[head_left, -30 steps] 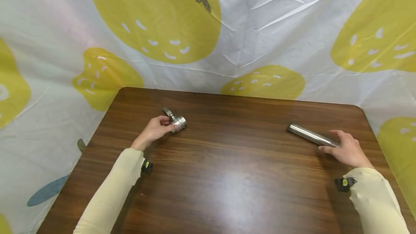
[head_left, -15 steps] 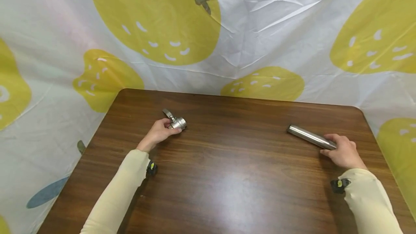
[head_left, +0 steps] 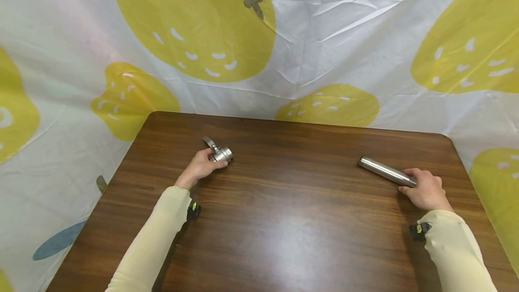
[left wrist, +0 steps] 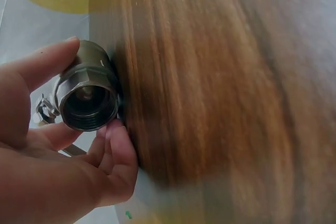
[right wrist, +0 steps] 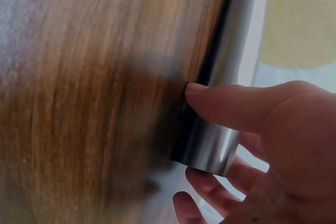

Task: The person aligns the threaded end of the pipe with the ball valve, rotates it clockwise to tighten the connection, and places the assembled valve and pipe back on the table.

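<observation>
Behind the brown wooden table, white cloth printed with yellow fruit is hanging. Leftmost, the person's left grip is holding a metal valve, thumb and fingers spread around its body, while its lever is pointing toward the far edge. Well apart on the right, a metal tube is lying aslant, and the right grip is pinching its nearer end between thumb and fingers. Securing both pieces seems to be the step underway; lifting either would probably be calling for a firm, steady hold.
</observation>
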`<state>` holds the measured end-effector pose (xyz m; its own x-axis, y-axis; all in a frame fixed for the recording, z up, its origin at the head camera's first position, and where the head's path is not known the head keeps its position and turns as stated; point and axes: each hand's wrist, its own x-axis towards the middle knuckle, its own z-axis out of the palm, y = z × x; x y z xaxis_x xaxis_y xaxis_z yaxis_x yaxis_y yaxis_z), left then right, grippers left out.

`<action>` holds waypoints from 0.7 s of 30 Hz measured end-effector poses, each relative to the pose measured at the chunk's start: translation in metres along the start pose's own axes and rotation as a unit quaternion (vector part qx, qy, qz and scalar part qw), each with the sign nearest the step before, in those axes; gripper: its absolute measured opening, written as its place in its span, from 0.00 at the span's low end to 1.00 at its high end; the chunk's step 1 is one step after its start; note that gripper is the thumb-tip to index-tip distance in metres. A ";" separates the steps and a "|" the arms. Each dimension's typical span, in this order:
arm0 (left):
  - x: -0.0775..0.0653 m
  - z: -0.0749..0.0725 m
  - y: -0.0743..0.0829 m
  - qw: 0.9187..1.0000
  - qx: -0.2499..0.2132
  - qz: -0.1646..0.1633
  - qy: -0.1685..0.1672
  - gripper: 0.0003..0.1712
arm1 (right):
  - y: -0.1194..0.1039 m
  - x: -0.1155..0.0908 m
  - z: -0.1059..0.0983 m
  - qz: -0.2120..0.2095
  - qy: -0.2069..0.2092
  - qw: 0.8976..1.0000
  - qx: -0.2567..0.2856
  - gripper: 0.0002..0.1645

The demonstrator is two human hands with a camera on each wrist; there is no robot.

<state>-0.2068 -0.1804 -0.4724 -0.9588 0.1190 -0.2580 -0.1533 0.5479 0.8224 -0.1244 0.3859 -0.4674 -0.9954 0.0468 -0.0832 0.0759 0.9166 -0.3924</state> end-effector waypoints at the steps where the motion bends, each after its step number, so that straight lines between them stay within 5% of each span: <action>1: 0.001 0.000 0.000 1.000 0.004 -0.007 -0.005 0.27 | 0.000 0.000 0.000 0.001 0.001 1.000 -0.001 0.32; 12: 0.002 0.005 -0.001 0.999 0.027 -0.029 0.000 0.25 | 0.000 -0.003 0.003 0.014 0.015 1.000 -0.002 0.30; 21: 0.000 0.005 0.002 0.999 0.047 0.002 -0.004 0.29 | 0.000 -0.009 0.003 0.013 0.039 0.999 0.002 0.33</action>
<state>-0.2062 -0.1753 -0.4738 -0.9573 0.1270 -0.2595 -0.1267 0.6228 0.7721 -0.1152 0.3840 -0.4692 -0.9945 0.1020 -0.0231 0.1028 0.9131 -0.3946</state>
